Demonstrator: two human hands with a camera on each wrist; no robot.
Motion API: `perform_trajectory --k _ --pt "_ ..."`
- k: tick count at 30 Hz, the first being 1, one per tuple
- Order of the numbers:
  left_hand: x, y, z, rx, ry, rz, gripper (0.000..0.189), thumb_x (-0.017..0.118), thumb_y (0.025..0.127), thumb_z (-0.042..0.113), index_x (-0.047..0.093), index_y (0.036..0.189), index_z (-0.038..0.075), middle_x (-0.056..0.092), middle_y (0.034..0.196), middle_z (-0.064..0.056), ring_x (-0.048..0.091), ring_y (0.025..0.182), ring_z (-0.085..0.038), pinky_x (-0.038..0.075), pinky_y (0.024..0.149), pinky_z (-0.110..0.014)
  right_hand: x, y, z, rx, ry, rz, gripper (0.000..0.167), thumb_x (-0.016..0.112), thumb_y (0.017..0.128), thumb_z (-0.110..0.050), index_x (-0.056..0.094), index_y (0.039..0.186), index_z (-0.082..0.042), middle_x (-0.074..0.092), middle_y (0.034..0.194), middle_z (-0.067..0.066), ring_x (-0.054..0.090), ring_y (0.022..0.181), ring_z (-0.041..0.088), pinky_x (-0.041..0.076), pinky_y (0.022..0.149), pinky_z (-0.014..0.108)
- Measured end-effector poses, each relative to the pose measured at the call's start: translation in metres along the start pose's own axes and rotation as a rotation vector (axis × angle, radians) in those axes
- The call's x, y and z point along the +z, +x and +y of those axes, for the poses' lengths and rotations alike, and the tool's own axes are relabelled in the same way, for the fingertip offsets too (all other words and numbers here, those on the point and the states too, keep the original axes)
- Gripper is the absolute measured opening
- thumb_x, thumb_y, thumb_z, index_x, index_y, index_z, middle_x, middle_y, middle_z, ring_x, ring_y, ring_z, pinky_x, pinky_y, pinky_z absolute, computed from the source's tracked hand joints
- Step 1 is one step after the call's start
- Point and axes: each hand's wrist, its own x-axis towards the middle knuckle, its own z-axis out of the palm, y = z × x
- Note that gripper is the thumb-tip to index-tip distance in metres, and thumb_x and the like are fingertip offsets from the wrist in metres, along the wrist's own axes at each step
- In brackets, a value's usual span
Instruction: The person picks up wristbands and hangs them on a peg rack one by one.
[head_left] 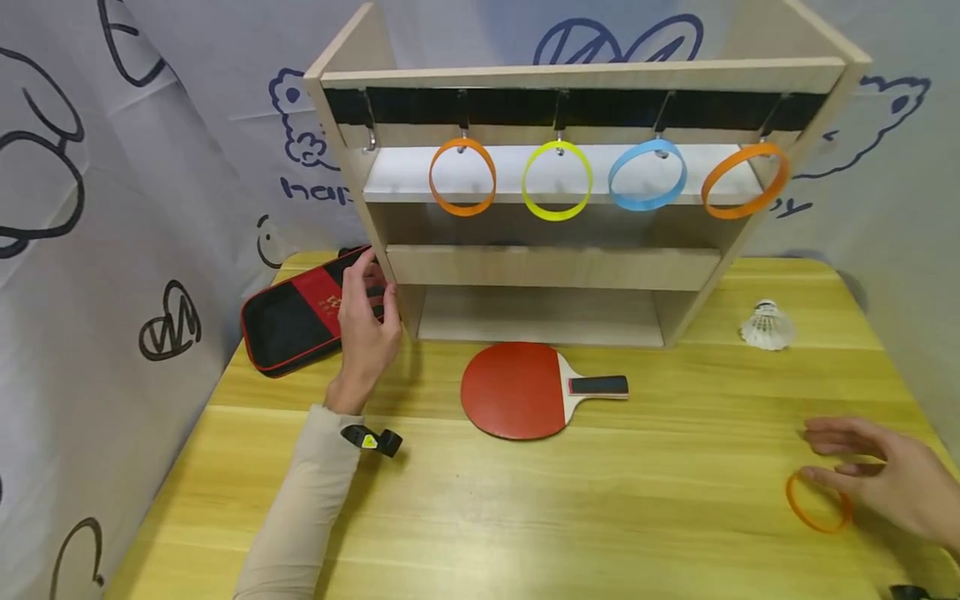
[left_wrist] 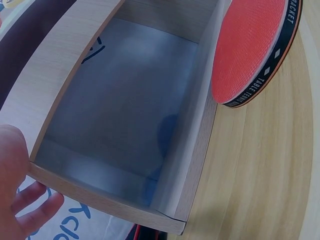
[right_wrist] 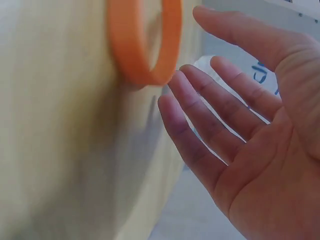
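Observation:
My left hand (head_left: pixel 366 329) is at the left side panel of a wooden rack (head_left: pixel 551 268), its fingers extended against the outer face and its thumb by the front edge. At the table's right, my right hand (head_left: pixel 896 483) is beside an orange wristband (head_left: pixel 846 508), fingers spread. In the right wrist view the fingertips are close to the blurred orange band (right_wrist: pixel 131 55); whether they touch it cannot be told. From the rack's hooks hang an orange band (head_left: pixel 487 193), a yellow band (head_left: pixel 531 206), a blue band (head_left: pixel 647 203) and another orange band (head_left: pixel 738 211); the leftmost hook is bare.
A red table tennis bat (head_left: pixel 513 392) lies in front of the rack, handle pointing right. Behind my left hand is a black and red zip case (head_left: pixel 292 321). A white shuttlecock (head_left: pixel 767 327) stands right of the rack. Drawn-on cloth (head_left: pixel 187 250) surrounds the wooden table (head_left: pixel 600 500).

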Motion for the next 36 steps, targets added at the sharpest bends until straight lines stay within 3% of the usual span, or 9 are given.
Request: perform_trajectory --k 2,4,10,12,18,24,31,36 --pt "0.001 0.001 0.000 0.003 -0.003 -0.001 0.048 0.058 0.108 0.002 0.049 0.155 -0.001 0.061 0.127 -0.028 0.069 0.113 -0.038 0.063 0.084 -0.052 0.001 -0.006 0.005 0.010 0.008 0.019 0.064 0.097 0.081 -0.014 0.067 0.136 0.003 0.062 0.104 -0.043 0.057 0.089 -0.024 0.055 0.066 0.011" --pt "0.000 0.001 0.000 0.005 0.001 0.003 0.048 0.058 0.108 0.002 0.049 0.155 -0.001 0.061 0.127 -0.028 0.069 0.113 -0.038 0.063 0.084 -0.052 0.002 -0.011 0.009 0.012 0.008 0.040 0.062 0.097 0.082 -0.015 0.068 0.134 0.005 0.056 0.101 -0.049 0.057 0.086 -0.023 0.054 0.066 0.010" --pt "-0.001 0.002 -0.001 0.012 0.014 0.010 0.048 0.057 0.108 0.001 0.049 0.155 -0.002 0.061 0.126 -0.028 0.070 0.113 -0.039 0.063 0.083 -0.051 0.009 -0.017 0.014 -0.023 -0.030 0.128 0.045 0.094 0.080 0.001 0.074 0.120 0.008 0.066 0.084 -0.030 0.059 0.072 -0.014 0.051 0.061 0.009" --pt "0.000 0.002 -0.002 0.014 0.010 0.006 0.048 0.058 0.108 0.001 0.049 0.155 -0.002 0.061 0.126 -0.029 0.069 0.113 -0.039 0.063 0.083 -0.052 0.011 -0.017 0.014 -0.022 -0.055 0.146 0.033 0.090 0.082 0.003 0.077 0.112 0.006 0.068 0.078 -0.022 0.058 0.068 -0.013 0.049 0.060 0.009" --pt "0.001 0.002 -0.004 0.019 0.005 0.012 0.048 0.059 0.107 0.001 0.050 0.155 -0.002 0.062 0.126 -0.029 0.070 0.113 -0.038 0.064 0.082 -0.051 0.015 -0.016 0.010 -0.021 -0.113 0.152 0.009 0.085 0.091 -0.001 0.081 0.100 -0.004 0.072 0.080 -0.021 0.056 0.071 -0.018 0.049 0.059 0.010" --pt "-0.004 -0.002 -0.002 -0.005 0.023 0.024 0.050 0.061 0.106 0.001 0.051 0.155 0.002 0.063 0.127 -0.026 0.071 0.113 -0.035 0.059 0.085 -0.029 0.016 0.001 -0.016 -0.052 -0.040 0.120 0.011 0.084 0.096 -0.011 0.081 0.106 -0.012 0.078 0.089 -0.018 0.062 0.078 -0.017 0.051 0.064 0.010" --pt "0.000 -0.001 -0.003 0.012 -0.006 0.005 0.050 0.060 0.106 -0.001 0.050 0.156 0.000 0.062 0.127 -0.028 0.070 0.112 -0.038 0.064 0.082 -0.052 0.014 0.022 -0.053 -0.035 0.124 0.032 0.025 0.081 0.100 -0.021 0.078 0.122 -0.009 0.077 0.102 -0.027 0.069 0.092 -0.015 0.059 0.070 0.016" --pt "0.001 0.000 -0.003 0.006 -0.010 0.005 0.051 0.060 0.106 0.000 0.049 0.156 0.000 0.061 0.127 -0.028 0.070 0.112 -0.037 0.063 0.083 -0.053 0.013 0.041 -0.079 -0.090 0.251 0.020 0.028 0.080 0.100 -0.012 0.074 0.126 -0.001 0.078 0.104 -0.026 0.077 0.090 -0.003 0.063 0.071 0.023"
